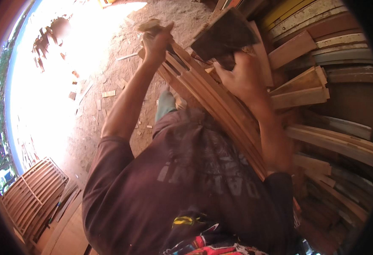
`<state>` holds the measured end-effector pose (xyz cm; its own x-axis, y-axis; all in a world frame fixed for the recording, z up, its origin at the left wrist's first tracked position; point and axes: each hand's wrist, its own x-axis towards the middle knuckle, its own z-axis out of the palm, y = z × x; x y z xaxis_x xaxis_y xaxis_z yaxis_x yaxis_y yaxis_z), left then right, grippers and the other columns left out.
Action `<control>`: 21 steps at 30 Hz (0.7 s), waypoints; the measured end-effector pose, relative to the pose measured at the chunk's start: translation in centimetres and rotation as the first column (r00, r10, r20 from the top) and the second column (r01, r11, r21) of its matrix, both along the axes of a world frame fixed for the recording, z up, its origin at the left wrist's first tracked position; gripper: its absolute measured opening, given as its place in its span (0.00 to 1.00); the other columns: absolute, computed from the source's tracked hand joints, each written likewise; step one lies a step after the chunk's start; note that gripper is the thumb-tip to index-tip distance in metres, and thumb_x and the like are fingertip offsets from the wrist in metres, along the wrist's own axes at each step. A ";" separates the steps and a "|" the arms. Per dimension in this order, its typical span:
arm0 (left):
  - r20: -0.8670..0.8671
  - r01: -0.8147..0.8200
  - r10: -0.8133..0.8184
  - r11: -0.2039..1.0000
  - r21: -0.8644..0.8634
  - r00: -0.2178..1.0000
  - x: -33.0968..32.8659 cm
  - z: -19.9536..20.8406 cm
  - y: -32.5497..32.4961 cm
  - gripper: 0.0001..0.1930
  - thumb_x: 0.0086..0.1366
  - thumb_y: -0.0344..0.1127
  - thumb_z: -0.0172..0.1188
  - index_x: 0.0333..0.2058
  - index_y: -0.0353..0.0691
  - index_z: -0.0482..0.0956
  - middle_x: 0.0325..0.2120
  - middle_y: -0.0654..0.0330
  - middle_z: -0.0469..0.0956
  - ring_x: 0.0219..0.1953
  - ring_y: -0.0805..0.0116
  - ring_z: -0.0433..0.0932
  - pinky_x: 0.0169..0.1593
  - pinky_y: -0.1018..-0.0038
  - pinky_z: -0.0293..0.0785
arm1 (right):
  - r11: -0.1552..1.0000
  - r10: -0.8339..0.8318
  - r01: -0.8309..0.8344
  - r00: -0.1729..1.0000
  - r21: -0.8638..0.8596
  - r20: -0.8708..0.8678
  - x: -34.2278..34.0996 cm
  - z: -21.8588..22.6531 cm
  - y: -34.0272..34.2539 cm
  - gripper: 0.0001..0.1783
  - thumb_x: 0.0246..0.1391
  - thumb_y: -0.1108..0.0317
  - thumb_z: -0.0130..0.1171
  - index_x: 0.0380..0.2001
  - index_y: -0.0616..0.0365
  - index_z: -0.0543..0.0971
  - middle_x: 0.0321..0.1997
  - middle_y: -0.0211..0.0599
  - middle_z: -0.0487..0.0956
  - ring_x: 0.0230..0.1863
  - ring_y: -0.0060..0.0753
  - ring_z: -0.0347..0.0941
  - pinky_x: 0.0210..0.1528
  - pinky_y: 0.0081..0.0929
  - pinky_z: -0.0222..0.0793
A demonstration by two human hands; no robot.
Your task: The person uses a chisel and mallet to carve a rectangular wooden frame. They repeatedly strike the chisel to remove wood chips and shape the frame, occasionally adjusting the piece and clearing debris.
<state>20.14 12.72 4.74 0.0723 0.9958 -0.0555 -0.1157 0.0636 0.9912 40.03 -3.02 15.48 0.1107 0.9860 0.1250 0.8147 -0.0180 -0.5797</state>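
Observation:
My left hand (156, 44) is closed around a short upright tool (149, 25) with a pale rounded top; motion blur hides its kind, and its lower end is covered. It is over the far end of long reddish-brown wooden pieces (207, 91), which lie side by side and slant down to the right past my body. Dark slots show in the wood near this hand. To the right, my right hand (241, 74) grips a broad, dark rectangular block (224, 36) with a pale wooden edge. The block is raised beside the wood, tilted and blurred.
Stacked boards (314, 68) crowd the right side, several with ends jutting toward my right arm. Wood scraps (108, 94) litter the dirt floor (122, 114). A slatted wooden frame (35, 193) leans at the lower left. Bright sunlight washes out the upper left. A foot (180, 102) shows beneath the wood.

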 end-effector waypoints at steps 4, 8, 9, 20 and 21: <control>-0.248 0.120 -0.074 0.978 0.173 0.966 2.6 5.5 -1.8 0.17 0.65 0.40 0.75 0.22 0.39 0.79 0.16 0.64 0.77 0.18 0.75 0.76 0.23 0.74 0.70 | 0.994 -0.107 0.106 0.992 -0.017 -0.061 1.0 1.0 -1.3 0.15 0.54 0.66 0.73 0.39 0.67 0.85 0.36 0.48 0.88 0.38 0.43 0.86 0.44 0.36 0.79; -0.335 0.166 -0.089 0.964 0.207 0.938 3.2 6.3 -2.5 0.15 0.66 0.42 0.75 0.28 0.38 0.82 0.21 0.66 0.82 0.24 0.77 0.79 0.29 0.74 0.73 | 0.986 -0.169 0.162 0.953 -0.048 -0.250 1.9 -0.2 -1.6 0.18 0.54 0.61 0.72 0.39 0.66 0.86 0.36 0.49 0.88 0.40 0.48 0.86 0.45 0.40 0.80; -0.329 0.168 -0.095 0.966 0.199 0.939 3.1 5.9 -2.6 0.15 0.66 0.42 0.75 0.29 0.37 0.83 0.22 0.66 0.82 0.25 0.77 0.80 0.30 0.74 0.74 | 0.988 -0.151 0.155 0.932 -0.014 -0.329 2.0 -0.7 -1.7 0.19 0.54 0.58 0.72 0.39 0.65 0.86 0.36 0.52 0.87 0.41 0.55 0.86 0.45 0.43 0.80; -0.361 0.203 -0.119 0.958 0.204 0.925 4.1 5.0 -3.2 0.15 0.66 0.42 0.75 0.32 0.35 0.85 0.27 0.64 0.86 0.29 0.77 0.83 0.34 0.73 0.78 | 0.978 -0.191 0.156 0.935 -0.135 -0.298 2.4 -2.2 -2.4 0.17 0.54 0.60 0.73 0.39 0.63 0.86 0.37 0.49 0.88 0.42 0.53 0.87 0.44 0.42 0.81; -0.363 0.213 -0.119 0.950 0.230 0.924 4.1 4.9 -3.2 0.15 0.66 0.42 0.75 0.31 0.35 0.85 0.26 0.64 0.86 0.29 0.77 0.83 0.34 0.72 0.78 | 0.980 -0.185 0.150 0.932 -0.133 -0.313 2.2 -2.1 -2.4 0.17 0.54 0.60 0.73 0.39 0.62 0.86 0.37 0.49 0.88 0.42 0.52 0.87 0.44 0.42 0.81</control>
